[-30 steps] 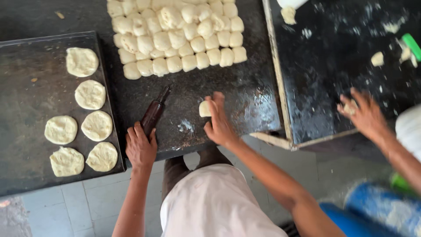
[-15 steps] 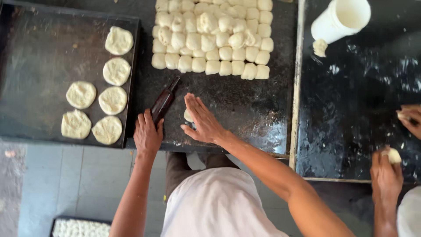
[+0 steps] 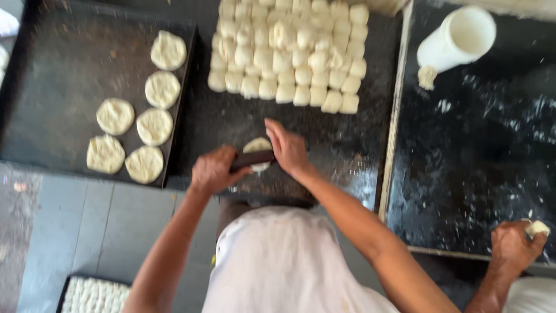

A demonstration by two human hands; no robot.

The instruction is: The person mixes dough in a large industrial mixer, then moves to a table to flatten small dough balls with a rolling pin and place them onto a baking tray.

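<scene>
Between our two hands, at the near edge of the dark worktop (image 3: 324, 145), lies a flattened disc of dough (image 3: 258, 146), and across it a short dark rolling pin (image 3: 252, 159). Our left hand (image 3: 214, 170) has its fingers curled shut round the pin's left end. Our right hand (image 3: 288, 148) is open, fingers straight and together, its palm side resting against the pin's right end and the edge of the disc. The pin's long axis runs left to right, level with our body, so the dough sits directly under its middle, just beyond our fingertips on the far side. Both hands are about equally near the disc; the left alone has a true grip on the pin.

Farther out on the same worktop, well apart from the disc, a tight block of small uncut dough pieces (image 3: 289, 52) sits in rows. To the left, a dark baking tray (image 3: 52, 64) carries six rolled rounds (image 3: 153, 126) along its right side. To the right, past a pale wooden edge, a second black surface (image 3: 475, 150) holds a tipped white plastic jug (image 3: 457, 40). At its near corner another person's hand (image 3: 512, 246) is closed round a small lump of dough (image 3: 537, 227). Below left, a corner of another tray of white pieces (image 3: 95, 295) shows on the floor.
</scene>
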